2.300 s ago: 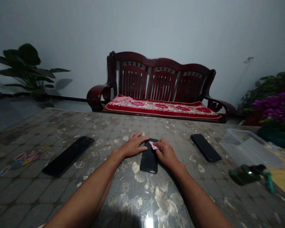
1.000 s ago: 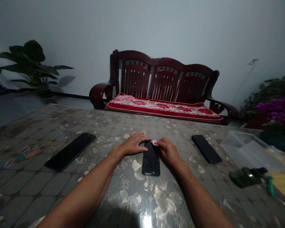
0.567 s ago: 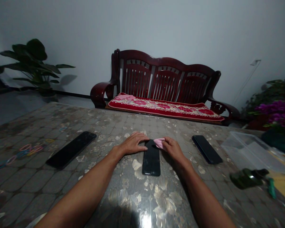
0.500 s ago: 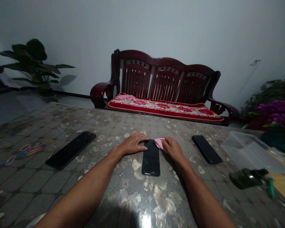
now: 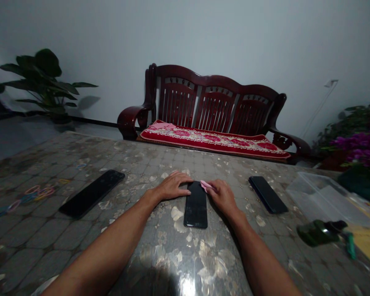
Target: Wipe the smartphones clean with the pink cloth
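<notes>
A black smartphone (image 5: pixel 196 209) lies flat on the table in front of me, its dark face up. My left hand (image 5: pixel 174 185) grips its upper left corner, the fingers at the top edge and the thumb on the left side. At the upper right corner, my right hand (image 5: pixel 221 194) is closed on a small pink cloth (image 5: pixel 204 186), which touches the phone's edge. Most of the cloth is hidden by the fingers. Farther left lies a second black phone (image 5: pixel 92 194), and to the right a third one (image 5: pixel 268 195).
Colourful elastic bands (image 5: pixel 38 193) lie at the left of the patterned table (image 5: pixel 160 250). On the right are a clear plastic box (image 5: pixel 323 201), a green bottle (image 5: pixel 317 232) on its side and purple flowers (image 5: pixel 362 146). A wooden bench (image 5: pixel 216 107) stands beyond the table.
My right hand has shifted slightly, and less of the pink cloth shows past its fingers. The left hand and the phone have stayed in place.
</notes>
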{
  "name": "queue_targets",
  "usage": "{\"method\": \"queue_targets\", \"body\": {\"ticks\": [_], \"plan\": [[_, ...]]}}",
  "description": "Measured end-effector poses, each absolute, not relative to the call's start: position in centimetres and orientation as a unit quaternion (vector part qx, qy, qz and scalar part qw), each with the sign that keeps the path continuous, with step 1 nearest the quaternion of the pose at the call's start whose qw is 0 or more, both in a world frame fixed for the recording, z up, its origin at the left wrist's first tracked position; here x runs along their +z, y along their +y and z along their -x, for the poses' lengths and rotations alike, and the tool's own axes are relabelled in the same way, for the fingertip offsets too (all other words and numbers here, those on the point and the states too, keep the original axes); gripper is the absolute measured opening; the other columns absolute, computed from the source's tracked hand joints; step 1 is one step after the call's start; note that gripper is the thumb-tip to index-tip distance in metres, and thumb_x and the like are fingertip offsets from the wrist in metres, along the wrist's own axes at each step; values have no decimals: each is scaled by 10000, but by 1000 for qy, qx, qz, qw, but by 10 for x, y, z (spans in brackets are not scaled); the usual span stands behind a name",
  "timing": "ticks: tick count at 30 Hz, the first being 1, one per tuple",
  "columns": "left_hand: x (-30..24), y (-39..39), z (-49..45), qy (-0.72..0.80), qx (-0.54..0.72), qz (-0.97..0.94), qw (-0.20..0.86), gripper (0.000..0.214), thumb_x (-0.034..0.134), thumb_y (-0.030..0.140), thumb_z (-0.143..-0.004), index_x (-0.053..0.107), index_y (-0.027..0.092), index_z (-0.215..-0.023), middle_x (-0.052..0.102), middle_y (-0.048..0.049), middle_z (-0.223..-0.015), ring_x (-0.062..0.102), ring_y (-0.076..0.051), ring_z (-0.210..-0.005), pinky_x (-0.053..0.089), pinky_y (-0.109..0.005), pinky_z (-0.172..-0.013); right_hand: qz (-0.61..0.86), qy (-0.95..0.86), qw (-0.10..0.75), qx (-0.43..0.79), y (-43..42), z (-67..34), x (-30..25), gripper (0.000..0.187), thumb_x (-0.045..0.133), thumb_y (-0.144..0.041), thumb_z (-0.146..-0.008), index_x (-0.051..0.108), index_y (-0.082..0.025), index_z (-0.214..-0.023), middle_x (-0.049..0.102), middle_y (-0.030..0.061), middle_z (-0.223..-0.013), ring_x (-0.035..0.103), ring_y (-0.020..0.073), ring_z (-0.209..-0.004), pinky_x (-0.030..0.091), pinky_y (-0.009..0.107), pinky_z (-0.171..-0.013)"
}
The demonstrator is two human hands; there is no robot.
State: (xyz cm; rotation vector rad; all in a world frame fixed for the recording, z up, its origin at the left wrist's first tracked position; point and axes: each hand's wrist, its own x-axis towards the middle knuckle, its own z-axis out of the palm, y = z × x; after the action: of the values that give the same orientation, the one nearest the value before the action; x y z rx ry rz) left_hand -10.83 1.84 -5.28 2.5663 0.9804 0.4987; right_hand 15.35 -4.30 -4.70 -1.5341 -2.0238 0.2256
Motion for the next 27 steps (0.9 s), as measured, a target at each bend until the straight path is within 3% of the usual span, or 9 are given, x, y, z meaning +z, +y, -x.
{"method": "queue_targets", "body": {"ticks": [6, 13, 21, 27], "plan": [[-54, 19, 109, 346, 181, -906, 163, 495, 700, 506, -875, 661, 262, -1305, 668, -64, -1361, 545, -280, -1326, 305, -440, -1187, 572, -727, 380, 23, -43, -146, -40, 247, 514, -250, -974, 745, -199, -1046, 600, 69, -910, 569, 208, -865, 443, 291, -768], [-50, 18, 109, 350, 173, -903, 179, 530, 718, 496, -862, 654, 243, -1323, 662, -88, -1366, 543, -297, -1329, 284, -464, -1195, 513, -792, 329, 44, -48, -136, -46, 226, 546, -188, -964, 759, -206, -1036, 613, 75, -916, 565, 216, -904, 455, 307, -815], [-56, 25, 112, 334, 151, -910, 195, 784, 793, 614, -743, 588, 249, -1405, 581, -117, -1469, 461, -334, -1413, 202, -502, -1233, 449, -838, 279, 136, -54, -138, -38, 426, 496, -45, -902, 761, -264, -1155, 630, 52, -900, 585, 195, -909, 466, 293, -815], [-58, 28, 113, 322, 148, -912, 206, 872, 819, 629, -697, 559, 236, -1431, 558, -139, -1485, 448, -354, -1421, 184, -529, -1234, 530, -797, 285, 57, -42, -135, -41, 370, 479, -70, -928, 795, -208, -1061, 615, 83, -867, 555, 213, -857, 449, 315, -781]]}}
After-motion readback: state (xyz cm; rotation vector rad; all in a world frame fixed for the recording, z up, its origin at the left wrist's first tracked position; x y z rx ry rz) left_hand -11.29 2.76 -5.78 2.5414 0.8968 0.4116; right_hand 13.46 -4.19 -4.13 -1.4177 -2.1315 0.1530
